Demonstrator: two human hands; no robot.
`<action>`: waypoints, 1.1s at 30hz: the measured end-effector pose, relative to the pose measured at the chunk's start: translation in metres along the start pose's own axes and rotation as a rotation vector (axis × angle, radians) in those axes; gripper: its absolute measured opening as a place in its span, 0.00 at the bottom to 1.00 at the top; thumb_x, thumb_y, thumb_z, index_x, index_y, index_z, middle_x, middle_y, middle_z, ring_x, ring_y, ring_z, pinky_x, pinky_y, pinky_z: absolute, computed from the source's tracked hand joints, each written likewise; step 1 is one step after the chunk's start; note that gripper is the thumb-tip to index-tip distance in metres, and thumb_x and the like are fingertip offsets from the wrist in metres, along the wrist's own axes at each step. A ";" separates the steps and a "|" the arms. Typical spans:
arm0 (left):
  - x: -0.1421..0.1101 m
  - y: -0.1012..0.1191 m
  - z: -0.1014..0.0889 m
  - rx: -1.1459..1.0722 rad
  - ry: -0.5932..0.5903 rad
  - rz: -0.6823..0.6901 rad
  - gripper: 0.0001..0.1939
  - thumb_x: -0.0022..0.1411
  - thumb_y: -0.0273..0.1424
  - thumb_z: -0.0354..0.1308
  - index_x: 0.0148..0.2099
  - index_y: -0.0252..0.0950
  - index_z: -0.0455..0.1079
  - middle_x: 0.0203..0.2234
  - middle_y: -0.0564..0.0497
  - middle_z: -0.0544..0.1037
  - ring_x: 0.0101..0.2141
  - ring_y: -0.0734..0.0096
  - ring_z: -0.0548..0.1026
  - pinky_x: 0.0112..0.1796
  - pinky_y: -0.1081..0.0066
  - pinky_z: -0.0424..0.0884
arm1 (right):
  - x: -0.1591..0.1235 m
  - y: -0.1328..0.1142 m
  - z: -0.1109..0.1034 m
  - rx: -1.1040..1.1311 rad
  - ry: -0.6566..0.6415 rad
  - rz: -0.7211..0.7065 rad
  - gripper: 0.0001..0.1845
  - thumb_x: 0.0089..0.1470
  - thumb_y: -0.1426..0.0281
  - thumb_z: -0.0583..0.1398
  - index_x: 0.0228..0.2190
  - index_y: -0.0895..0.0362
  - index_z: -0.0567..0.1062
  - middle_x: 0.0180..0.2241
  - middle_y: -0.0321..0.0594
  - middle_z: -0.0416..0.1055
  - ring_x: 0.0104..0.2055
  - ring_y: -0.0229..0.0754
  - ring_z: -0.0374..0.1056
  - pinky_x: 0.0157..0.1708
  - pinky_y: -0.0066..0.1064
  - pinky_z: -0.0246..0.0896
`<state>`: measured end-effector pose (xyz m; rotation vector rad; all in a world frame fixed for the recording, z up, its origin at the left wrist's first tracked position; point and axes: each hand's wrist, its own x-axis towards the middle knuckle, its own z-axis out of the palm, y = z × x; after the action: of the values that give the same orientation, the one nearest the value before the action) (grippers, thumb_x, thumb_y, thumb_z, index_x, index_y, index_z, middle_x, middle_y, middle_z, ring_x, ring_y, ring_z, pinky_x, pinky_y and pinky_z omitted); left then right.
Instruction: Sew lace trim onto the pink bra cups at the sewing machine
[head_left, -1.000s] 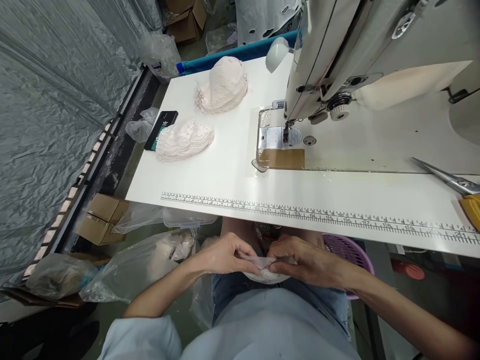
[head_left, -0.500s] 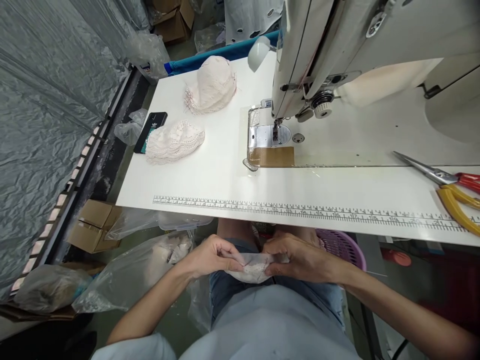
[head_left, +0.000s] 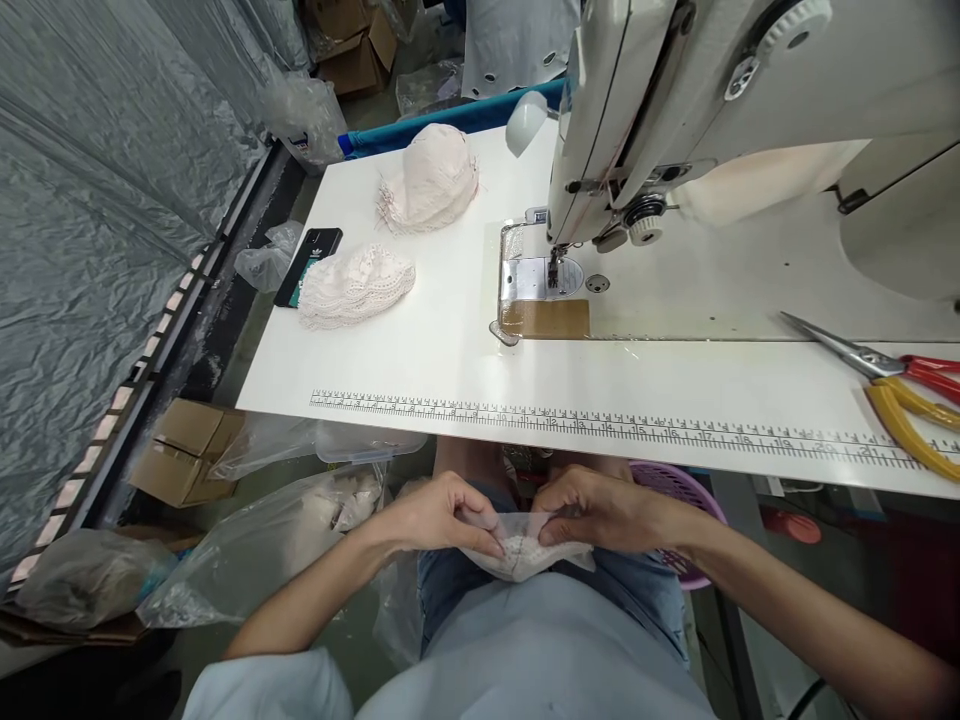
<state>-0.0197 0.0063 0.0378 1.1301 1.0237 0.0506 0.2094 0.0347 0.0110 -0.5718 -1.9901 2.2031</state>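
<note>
Both hands have a pinching grip, thumb and fingers together, clamped on one sheer white lace piece (head_left: 517,568). The left hand (head_left: 442,515) holds its 9 o'clock side, the right hand (head_left: 592,510) its 3 o'clock side, and the cloth sags between them, a darker line, perhaps a seam, down its middle. It hangs just above the denim shorts (head_left: 444,590), on the person's side of the desk (head_left: 442,345) and off its top.

The step in hand looks like spreading and lining up the edges by fingertip. The next move, I judge, calls for both pinches to stay firm and evenly taut, since cloth this thin could slip or crease.

Outward from the piece, the printed ruler scale (head_left: 525,415) runs along the desk's near edge. At 12 o'clock stands the presser foot (head_left: 553,270) of the sewing machine (head_left: 600,130), with no cloth seen under it. Near 11 o'clock a folded lace bundle (head_left: 356,288) partly covers a black phone (head_left: 319,240); farther off, towards 12, sits a cup-shaped pale pink fabric piece (head_left: 439,175). The scissors (head_left: 892,385) lie at 2 o'clock, tips towards 10.
</note>
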 end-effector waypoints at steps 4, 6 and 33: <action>0.000 -0.003 -0.001 -0.061 0.000 -0.006 0.11 0.45 0.33 0.67 0.31 0.30 0.78 0.20 0.53 0.73 0.22 0.79 0.66 0.25 0.79 0.61 | -0.005 -0.001 -0.001 -0.001 -0.011 0.011 0.17 0.57 0.61 0.56 0.33 0.63 0.77 0.27 0.40 0.72 0.29 0.38 0.66 0.27 0.26 0.57; 0.000 -0.005 0.000 -0.089 0.014 -0.026 0.11 0.45 0.34 0.67 0.31 0.30 0.78 0.20 0.53 0.73 0.23 0.78 0.66 0.25 0.79 0.61 | -0.005 -0.004 0.002 -0.081 0.005 0.028 0.15 0.54 0.61 0.59 0.30 0.61 0.76 0.23 0.35 0.68 0.25 0.35 0.62 0.24 0.25 0.53; -0.003 -0.003 -0.002 -0.222 0.045 -0.123 0.12 0.43 0.35 0.69 0.28 0.31 0.77 0.18 0.53 0.74 0.21 0.79 0.67 0.24 0.78 0.63 | -0.027 0.003 0.003 0.111 0.127 0.099 0.17 0.49 0.58 0.62 0.33 0.60 0.74 0.32 0.39 0.70 0.34 0.41 0.66 0.33 0.29 0.60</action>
<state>-0.0237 0.0047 0.0372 0.8661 1.0973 0.0896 0.2335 0.0229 0.0138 -0.7896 -1.8019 2.2533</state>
